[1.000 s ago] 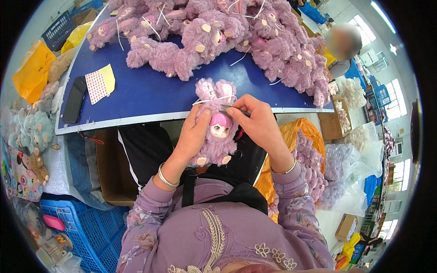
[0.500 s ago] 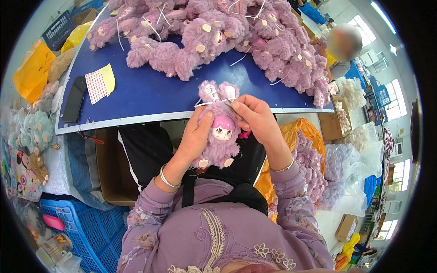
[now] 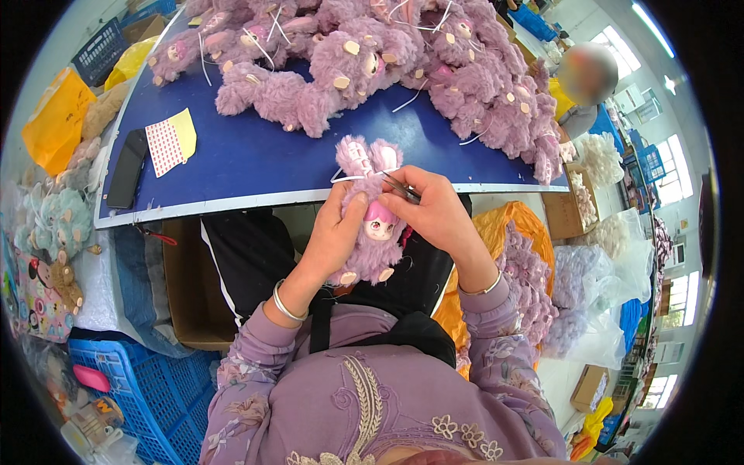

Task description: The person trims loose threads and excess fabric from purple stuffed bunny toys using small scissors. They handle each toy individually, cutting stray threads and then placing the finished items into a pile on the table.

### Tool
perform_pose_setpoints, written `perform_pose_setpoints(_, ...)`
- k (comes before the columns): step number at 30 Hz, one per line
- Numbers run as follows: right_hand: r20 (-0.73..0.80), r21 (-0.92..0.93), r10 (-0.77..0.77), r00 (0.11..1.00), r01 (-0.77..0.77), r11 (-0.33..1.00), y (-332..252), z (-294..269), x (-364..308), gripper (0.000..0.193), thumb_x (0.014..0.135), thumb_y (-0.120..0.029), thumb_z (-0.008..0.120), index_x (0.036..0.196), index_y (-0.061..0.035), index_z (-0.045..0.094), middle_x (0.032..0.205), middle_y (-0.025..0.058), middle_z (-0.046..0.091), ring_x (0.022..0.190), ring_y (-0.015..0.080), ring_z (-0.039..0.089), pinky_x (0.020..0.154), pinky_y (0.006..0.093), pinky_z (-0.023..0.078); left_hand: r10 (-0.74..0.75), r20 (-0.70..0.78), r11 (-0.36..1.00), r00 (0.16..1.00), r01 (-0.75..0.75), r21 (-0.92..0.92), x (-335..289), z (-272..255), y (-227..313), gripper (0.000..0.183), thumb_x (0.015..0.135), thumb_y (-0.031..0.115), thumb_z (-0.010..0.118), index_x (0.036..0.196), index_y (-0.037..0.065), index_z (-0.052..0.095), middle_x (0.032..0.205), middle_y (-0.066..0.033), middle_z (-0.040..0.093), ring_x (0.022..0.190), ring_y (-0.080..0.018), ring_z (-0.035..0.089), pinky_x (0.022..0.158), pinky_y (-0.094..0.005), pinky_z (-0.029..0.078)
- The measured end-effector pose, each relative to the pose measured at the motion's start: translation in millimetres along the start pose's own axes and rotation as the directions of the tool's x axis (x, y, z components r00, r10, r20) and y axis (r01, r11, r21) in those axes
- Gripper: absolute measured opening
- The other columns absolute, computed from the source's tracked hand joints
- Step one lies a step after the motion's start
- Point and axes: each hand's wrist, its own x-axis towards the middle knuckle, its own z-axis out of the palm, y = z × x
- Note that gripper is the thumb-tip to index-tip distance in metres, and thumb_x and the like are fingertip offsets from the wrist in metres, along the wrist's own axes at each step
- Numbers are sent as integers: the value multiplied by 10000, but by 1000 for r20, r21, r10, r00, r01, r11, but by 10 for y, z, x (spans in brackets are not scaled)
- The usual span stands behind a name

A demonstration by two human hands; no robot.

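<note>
A purple plush doll with long upright ears, a smooth face and pink moulded hair is held upright between my hands, over my lap at the table's near edge. My left hand grips it round its side, thumb on the fur beside the head. In my right hand is a small, dark, pointed metal tool; whether it is tweezers or snips cannot be made out. Its tip points at the base of the ears, where a white cord is wrapped. A bit of deep pink shows below my right fingers.
Many similar purple plush dolls are heaped across the blue table. A phone and a label sheet lie at its left. A blue crate stands lower left; an orange sack of plush sits right. Another person is farther off.
My right hand has shifted from the cord's end to closer against the doll's head, and the metal tool's tip now shows between its fingers. My left hand keeps its hold.
</note>
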Motion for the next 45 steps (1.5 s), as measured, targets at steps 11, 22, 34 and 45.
perform_pose_setpoints(11, 21, 50, -29, 999, 28, 998, 34, 18, 22, 192, 857, -136, 667, 932, 30, 607, 751, 50, 618, 659, 87, 522, 593, 272, 449, 24, -13, 993, 1000, -22, 120, 5, -35, 13, 371, 955, 266, 485, 1187, -23, 515, 968, -138, 630, 897, -171, 585, 822, -312, 465)
perform_pose_setpoints(22, 40, 52, 83, 996, -85, 995, 13, -49, -5, 131, 873, -100, 618, 894, 29, 619, 723, -27, 581, 682, 34, 478, 607, 220, 407, 23, -24, 995, 999, -20, 94, 17, -48, -20, 383, 962, 274, 494, 1187, -36, 505, 982, -134, 620, 908, -153, 570, 825, -305, 463)
perform_pose_setpoints(34, -65, -11, -139, 988, 138, 990, 62, 0, -18, 189, 808, -71, 657, 971, 23, 638, 833, 69, 621, 694, 127, 546, 625, 275, 447, 31, -20, 988, 999, -27, 153, 8, -44, 6, 389, 966, 282, 501, 1192, -35, 497, 970, -136, 624, 891, -152, 575, 806, -310, 469)
perform_pose_setpoints(45, -69, -115, -190, 979, 182, 977, 11, -14, -36, 222, 792, -92, 687, 980, 16, 643, 836, 108, 613, 706, 206, 591, 631, 304, 465, 31, -6, 986, 999, -30, 161, 32, -57, -11, 394, 966, 287, 492, 1189, -38, 493, 972, -156, 626, 893, -175, 587, 812, -325, 469)
